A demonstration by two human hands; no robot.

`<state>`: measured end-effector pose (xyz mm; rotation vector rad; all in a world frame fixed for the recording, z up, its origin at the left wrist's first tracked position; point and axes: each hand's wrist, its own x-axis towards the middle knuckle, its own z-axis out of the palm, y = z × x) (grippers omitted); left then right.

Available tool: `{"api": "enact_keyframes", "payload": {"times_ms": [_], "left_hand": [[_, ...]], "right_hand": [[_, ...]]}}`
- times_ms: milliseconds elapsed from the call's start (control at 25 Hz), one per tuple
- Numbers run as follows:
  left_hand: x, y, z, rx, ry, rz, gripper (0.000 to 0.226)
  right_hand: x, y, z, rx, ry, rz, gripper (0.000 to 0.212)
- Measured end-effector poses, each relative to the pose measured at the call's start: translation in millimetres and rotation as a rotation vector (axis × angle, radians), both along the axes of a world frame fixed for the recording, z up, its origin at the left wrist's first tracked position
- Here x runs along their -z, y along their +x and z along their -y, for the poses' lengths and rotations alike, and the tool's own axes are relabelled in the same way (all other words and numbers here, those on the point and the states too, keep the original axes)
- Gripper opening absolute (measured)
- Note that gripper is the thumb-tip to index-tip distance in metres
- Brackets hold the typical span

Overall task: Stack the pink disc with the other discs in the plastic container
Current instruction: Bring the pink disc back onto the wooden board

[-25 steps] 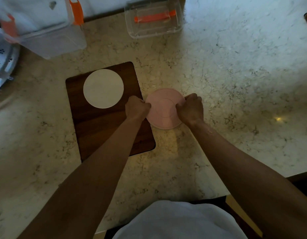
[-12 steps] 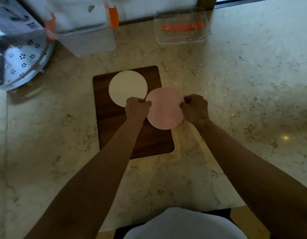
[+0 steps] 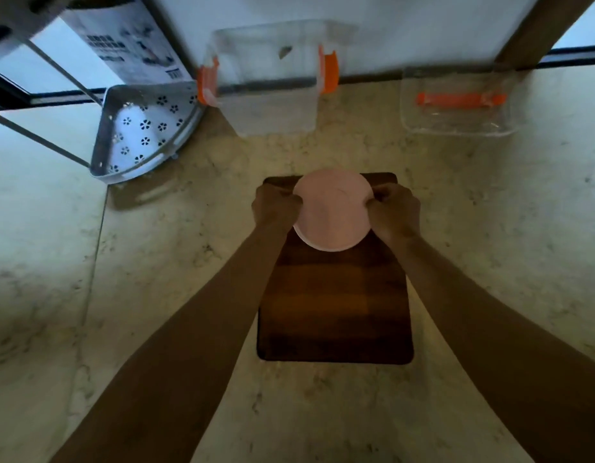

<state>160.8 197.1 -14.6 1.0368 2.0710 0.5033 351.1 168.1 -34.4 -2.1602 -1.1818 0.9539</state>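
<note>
Over the dark wooden board (image 3: 334, 312), you hold the pink disc (image 3: 331, 212) by opposite edges, left hand (image 3: 275, 204) and right hand (image 3: 394, 210) each curled, fingers pinching its rim. Risk, by my judgement: the thin, smooth round disc may slip if either pinch loosens. Beyond, on the marbled counter (image 3: 155, 262), stands the clear plastic container (image 3: 269, 85) with orange clasps (contents unreadable).

Matt pink disc (image 3: 332, 212) over a dark wooden board (image 3: 334, 305), on glossy veined marble counter (image 3: 155, 295), near a clear plastic container (image 3: 272, 95)
</note>
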Motion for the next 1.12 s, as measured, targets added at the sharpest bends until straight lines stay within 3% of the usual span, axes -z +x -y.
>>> {"api": "enact_keyframes", "payload": {"times_ms": [160, 400, 600, 720, 840, 960, 1120], "left_hand": [[18.1, -7.5, -11.1, 0.016, -0.015, -0.04, 0.028], [38.4, -10.9, -6.8, 0.139, -0.008, -0.093, 0.011], [39.5, -10.1, -4.8, 0.223, 0.007, -0.148, 0.038], [36.4, -9.4, -2.8, 0.237, 0.03, -0.171, 0.042], [36.3, -9.8, -1.6, 0.226, 0.027, -0.165, 0.035], [38.5, -8.6, 0.5, 0.238, -0.003, -0.172, 0.015], [37.9, -8.7, 1.1, 0.209, -0.007, -0.13, 0.012]], "right_hand": [[9.0, -6.8, -16.0, -0.051, -0.037, 0.063, 0.02], [19.9, -8.1, -14.3, -0.092, -0.097, 0.186, 0.018], [21.8, -10.5, -11.1, -0.087, -0.122, 0.248, 0.015], [20.8, -11.0, -9.2, -0.079, -0.11, 0.239, 0.017], [18.6, -11.7, -6.8, -0.052, -0.079, 0.221, 0.021], [18.0, -11.7, -4.4, -0.049, -0.101, 0.197, 0.023], [15.3, -10.6, -4.4, -0.032, -0.104, 0.185, 0.021]]}}
